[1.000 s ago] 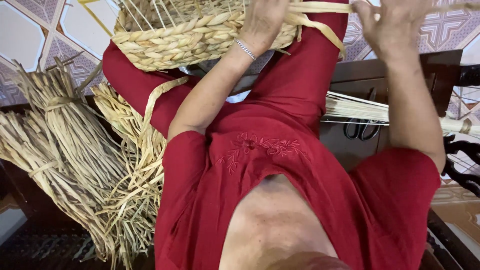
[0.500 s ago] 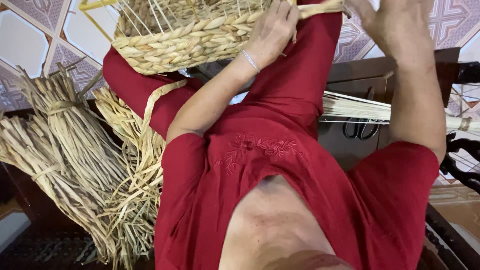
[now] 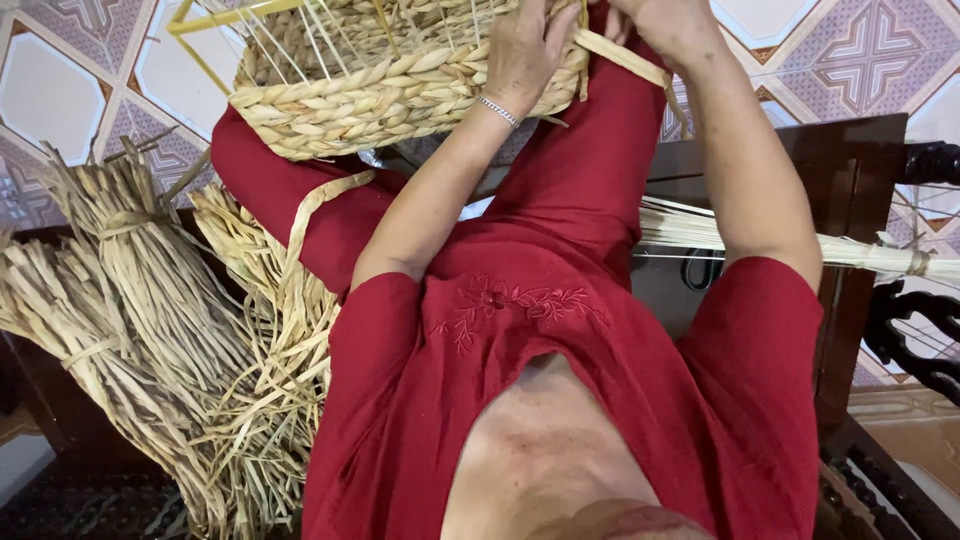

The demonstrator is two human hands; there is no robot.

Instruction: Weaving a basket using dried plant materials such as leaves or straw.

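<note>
A half-woven straw basket [image 3: 400, 90] with thin upright ribs lies on my lap, over my red trousers. My left hand [image 3: 525, 50], a silver bracelet at its wrist, presses on the basket's braided rim with its fingers curled over the weave. A flat straw strand [image 3: 625, 60] runs from that rim to my right hand [image 3: 670, 22], which is closed on it at the top edge of the view. The right hand's fingertips are cut off by the frame.
Tied bundles of dried straw [image 3: 150, 300] lie at my left side, with loose strands [image 3: 290, 340] beside my leg. A bundle of thin pale sticks [image 3: 800, 240] lies across a dark wooden bench [image 3: 850, 170] on my right. Patterned floor tiles lie beyond.
My right hand has moved left, close to the basket, and closed on the strand. My left hand has shifted slightly along the rim. The basket sits a little lower in view.
</note>
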